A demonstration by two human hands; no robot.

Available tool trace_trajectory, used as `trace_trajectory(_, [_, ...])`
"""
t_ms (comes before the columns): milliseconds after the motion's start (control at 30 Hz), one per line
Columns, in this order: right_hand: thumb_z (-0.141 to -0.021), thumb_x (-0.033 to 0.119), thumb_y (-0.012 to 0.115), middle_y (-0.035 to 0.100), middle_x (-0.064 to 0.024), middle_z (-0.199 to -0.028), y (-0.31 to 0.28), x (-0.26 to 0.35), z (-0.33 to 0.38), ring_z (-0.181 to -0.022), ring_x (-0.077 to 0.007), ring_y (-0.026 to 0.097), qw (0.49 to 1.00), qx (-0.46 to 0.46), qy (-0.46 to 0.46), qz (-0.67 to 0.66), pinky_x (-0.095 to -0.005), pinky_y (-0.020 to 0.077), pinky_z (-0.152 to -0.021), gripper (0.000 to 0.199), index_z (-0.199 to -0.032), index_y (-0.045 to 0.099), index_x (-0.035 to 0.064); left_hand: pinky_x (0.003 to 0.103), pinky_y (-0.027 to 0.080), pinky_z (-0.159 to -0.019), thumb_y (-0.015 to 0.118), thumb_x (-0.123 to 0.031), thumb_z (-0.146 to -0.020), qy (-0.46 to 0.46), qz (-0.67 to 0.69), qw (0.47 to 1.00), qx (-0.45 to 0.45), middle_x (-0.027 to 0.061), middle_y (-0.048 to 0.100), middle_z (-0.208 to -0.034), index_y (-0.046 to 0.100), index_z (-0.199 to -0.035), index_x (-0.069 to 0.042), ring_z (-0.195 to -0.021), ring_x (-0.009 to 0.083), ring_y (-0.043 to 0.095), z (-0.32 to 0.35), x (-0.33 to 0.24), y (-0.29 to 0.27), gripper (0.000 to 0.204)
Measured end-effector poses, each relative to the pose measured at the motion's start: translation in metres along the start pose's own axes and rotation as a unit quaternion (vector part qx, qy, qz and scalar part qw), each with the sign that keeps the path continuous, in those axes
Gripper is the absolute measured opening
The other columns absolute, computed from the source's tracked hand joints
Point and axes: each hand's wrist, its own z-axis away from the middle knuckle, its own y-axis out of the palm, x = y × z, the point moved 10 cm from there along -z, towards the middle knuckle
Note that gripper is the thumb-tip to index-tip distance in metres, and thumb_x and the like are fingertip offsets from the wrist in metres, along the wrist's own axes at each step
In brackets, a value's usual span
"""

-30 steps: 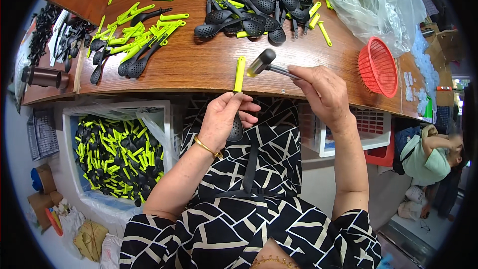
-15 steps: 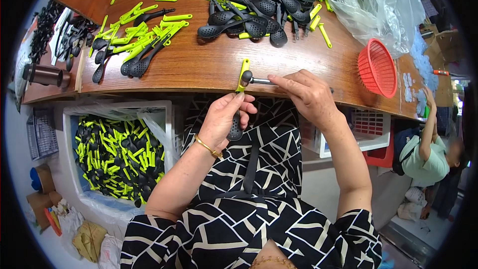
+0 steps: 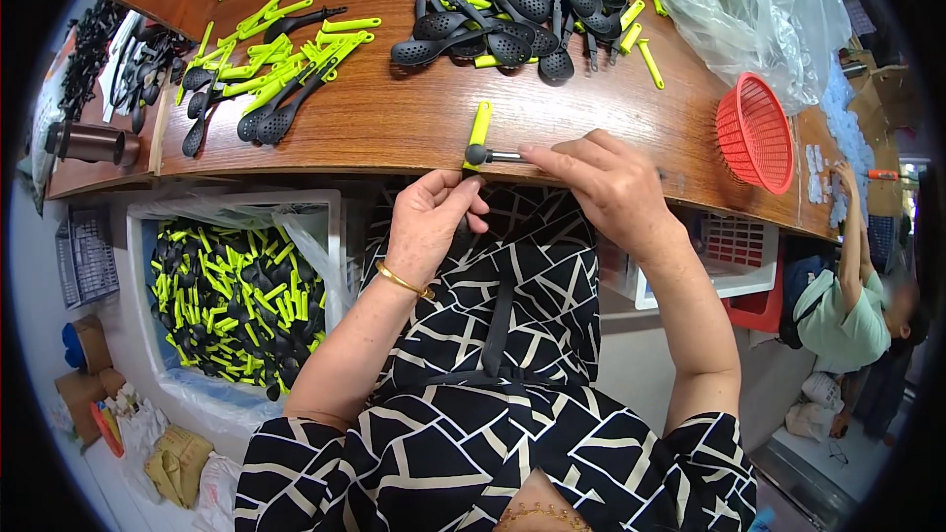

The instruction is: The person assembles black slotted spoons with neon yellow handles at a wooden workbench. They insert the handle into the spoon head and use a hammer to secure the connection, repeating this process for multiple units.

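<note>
Wooden bench (image 3: 394, 128) edge — both hands (image 3: 601, 187) pinch a hammer-struck green handle (image 3: 479, 130).

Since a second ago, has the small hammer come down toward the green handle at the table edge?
Yes. The hammer in the right hand has dropped onto the green handle at the table edge.

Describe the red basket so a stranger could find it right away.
Follow the long brown wooden bench to its right end. Beside the crumpled clear plastic bag sits a round red plastic mesh basket, the only red thing among black and lime-green utensils.
</note>
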Motion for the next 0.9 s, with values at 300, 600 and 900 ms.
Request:
trace_trajectory(300, [-0.086, 0.001, 0.074, 0.074, -0.0075, -0.093, 0.017, -0.01, 0.0, -0.088, -0.0272, 0.072, 0.999, 0.041, 0.028, -0.017, -0.0393, 0.0593, -0.077, 0.045, -0.128, 0.076, 0.0168, 0.023, 0.052, -0.065, 0.07, -0.02, -0.105, -0.007, 0.02, 1.0, 0.009, 0.0032, 0.068, -0.079, 0.072, -0.116, 0.001, -0.064, 0.0106, 0.063, -0.001, -0.001, 0.004, 0.024])
trace_trajectory(600, [-0.096, 0.006, 0.07, 0.073, -0.0111, -0.104, -0.027, -0.09, 0.031, -0.094, -0.033, 0.071, 0.979, 0.065, 0.188, 0.042, -0.042, 0.0574, -0.084, 0.028, -0.123, 0.078, 0.0123, 0.022, 0.048, -0.056, 0.061, -0.026, -0.111, -0.002, -0.056, 0.997, 0.045, -0.0008, 0.059, -0.073, 0.071, -0.118, 0.001, -0.06, 0.0076, 0.055, 0.017, -0.001, -0.027, 0.03])
trace_trajectory(900, [-0.088, 0.004, 0.077, 0.075, -0.0082, -0.111, -0.029, -0.083, -0.02, -0.106, -0.0299, 0.068, 0.992, -0.052, 0.073, 0.089, -0.0431, 0.0541, -0.091, 0.022, -0.109, 0.079, 0.009, 0.049, 0.051, -0.108, 0.08, -0.037, -0.09, -0.087, -0.887, 0.412, -0.19, 0.0161, 0.068, -0.137, 0.07, -0.132, -0.012, -0.126, 0.0367, 0.066, 0.137, -0.012, -0.311, 0.05])
